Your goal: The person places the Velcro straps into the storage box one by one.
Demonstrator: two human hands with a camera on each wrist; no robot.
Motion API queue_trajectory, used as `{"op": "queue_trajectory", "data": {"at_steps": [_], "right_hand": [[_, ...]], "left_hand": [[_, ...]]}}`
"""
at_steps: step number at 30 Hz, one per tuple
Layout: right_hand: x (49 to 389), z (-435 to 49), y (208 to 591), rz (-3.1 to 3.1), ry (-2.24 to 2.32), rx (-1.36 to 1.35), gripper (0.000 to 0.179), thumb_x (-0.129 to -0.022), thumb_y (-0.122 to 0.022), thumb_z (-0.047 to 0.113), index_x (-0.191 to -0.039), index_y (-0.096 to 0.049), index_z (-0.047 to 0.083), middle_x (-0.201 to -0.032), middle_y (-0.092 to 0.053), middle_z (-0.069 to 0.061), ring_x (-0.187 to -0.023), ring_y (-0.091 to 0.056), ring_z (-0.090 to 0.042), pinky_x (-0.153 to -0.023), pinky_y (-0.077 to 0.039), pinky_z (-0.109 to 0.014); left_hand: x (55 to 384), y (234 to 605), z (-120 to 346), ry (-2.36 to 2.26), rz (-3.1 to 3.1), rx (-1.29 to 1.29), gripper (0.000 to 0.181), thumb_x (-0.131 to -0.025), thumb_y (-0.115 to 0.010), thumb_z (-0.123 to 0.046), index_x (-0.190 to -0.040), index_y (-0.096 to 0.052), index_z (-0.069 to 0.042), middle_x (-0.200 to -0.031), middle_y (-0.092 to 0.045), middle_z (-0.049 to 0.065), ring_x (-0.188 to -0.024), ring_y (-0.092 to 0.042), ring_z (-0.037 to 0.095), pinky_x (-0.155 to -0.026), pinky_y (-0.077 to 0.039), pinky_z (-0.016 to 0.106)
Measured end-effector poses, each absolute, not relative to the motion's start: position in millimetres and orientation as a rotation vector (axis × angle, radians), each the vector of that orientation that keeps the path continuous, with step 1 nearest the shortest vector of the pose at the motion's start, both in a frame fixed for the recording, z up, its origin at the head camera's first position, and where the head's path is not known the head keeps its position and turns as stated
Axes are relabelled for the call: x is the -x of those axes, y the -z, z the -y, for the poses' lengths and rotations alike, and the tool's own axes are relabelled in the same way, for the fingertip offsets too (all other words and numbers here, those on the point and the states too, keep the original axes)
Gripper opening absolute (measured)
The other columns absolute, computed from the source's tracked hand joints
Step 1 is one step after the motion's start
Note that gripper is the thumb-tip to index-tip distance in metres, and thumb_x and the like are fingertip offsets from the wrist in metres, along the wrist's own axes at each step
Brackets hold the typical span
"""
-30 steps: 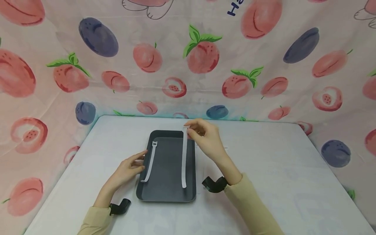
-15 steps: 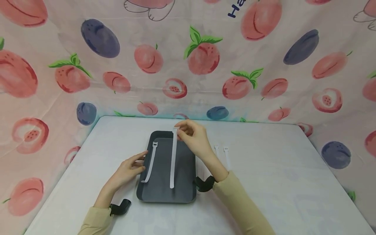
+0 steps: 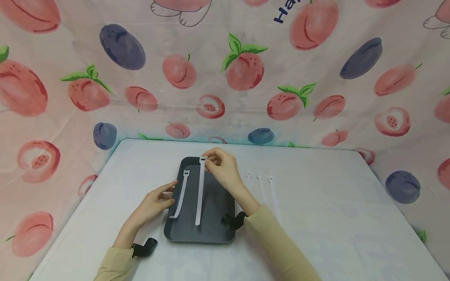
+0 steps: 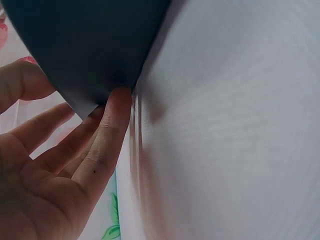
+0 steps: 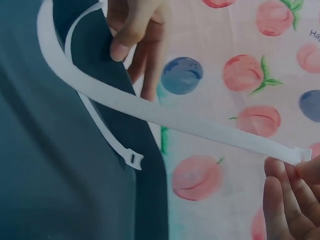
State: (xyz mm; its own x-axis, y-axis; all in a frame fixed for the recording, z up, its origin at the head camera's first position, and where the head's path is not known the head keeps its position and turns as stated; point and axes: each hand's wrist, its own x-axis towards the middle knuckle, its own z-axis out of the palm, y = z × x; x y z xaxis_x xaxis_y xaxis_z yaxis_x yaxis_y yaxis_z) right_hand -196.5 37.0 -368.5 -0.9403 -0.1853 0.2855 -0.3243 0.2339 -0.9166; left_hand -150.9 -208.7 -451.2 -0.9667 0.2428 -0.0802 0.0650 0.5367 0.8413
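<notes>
A dark grey rectangular tray (image 3: 197,236) lies on the table with one white hook-and-loop cable tie (image 3: 182,195) along its left side, slotted head at the far end. My right hand (image 3: 222,168) pinches the slotted head of a second white cable tie (image 3: 200,195) above the tray's far edge. This strap hangs down toward the near end of the tray; in the right wrist view it curves across the first tie. My left hand (image 3: 152,203) rests against the tray's left rim. In the left wrist view its fingertips (image 4: 120,100) touch the tray's outer side, fingers fairly straight.
Three more white cable ties (image 3: 272,191) lie side by side on the white table (image 3: 334,218) to the tray's right, partly behind the right forearm. A fruit-printed cloth (image 3: 211,70) hangs behind the table. Black wrist devices (image 3: 145,247) sit on both wrists.
My right hand has carried its cable tie left across the tray, from the right side to beside the lying tie, and slightly lower. Ties on the table came into sight. My left hand stayed put.
</notes>
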Motion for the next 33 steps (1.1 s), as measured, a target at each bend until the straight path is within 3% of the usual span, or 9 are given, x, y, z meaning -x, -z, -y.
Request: {"op": "queue_trajectory", "data": {"at_steps": [4, 16, 33], "right_hand": [[200, -30, 374, 2.373, -1.840, -0.464, 0.016, -0.088, -0.061, 0.001, -0.102, -0.068, 0.000, -0.084, -0.068, -0.023, -0.069, -0.067, -0.034, -0.060, -0.054, -0.024], [215, -14, 396, 2.428, -1.955, -0.310, 0.018, -0.087, -0.061, 0.000, -0.103, -0.069, -0.001, -0.085, -0.069, -0.024, -0.070, -0.070, -0.033, -0.070, -0.058, -0.047], [231, 3, 419, 2.479, -1.972, -0.224, 0.016, -0.086, -0.060, -0.002, -0.099, -0.069, -0.004, -0.083, -0.070, -0.024, -0.067, -0.070, -0.035, -0.068, -0.058, -0.049]], "left_hand": [[151, 450, 209, -1.401, -2.586, -0.244, 0.059, -0.090, -0.060, -0.011, -0.146, -0.042, -0.016, -0.137, -0.050, 0.024, -0.116, -0.059, 0.037, -0.094, -0.050, 0.049], [150, 451, 210, -1.411, -2.567, -0.247, 0.059, -0.091, -0.059, -0.011, -0.146, -0.042, -0.015, -0.136, -0.050, 0.024, -0.114, -0.060, 0.036, -0.090, -0.052, 0.046], [152, 452, 209, -1.415, -2.574, -0.269, 0.059, -0.090, -0.059, -0.010, -0.146, -0.042, -0.014, -0.136, -0.051, 0.025, -0.113, -0.062, 0.036, -0.090, -0.053, 0.044]]}}
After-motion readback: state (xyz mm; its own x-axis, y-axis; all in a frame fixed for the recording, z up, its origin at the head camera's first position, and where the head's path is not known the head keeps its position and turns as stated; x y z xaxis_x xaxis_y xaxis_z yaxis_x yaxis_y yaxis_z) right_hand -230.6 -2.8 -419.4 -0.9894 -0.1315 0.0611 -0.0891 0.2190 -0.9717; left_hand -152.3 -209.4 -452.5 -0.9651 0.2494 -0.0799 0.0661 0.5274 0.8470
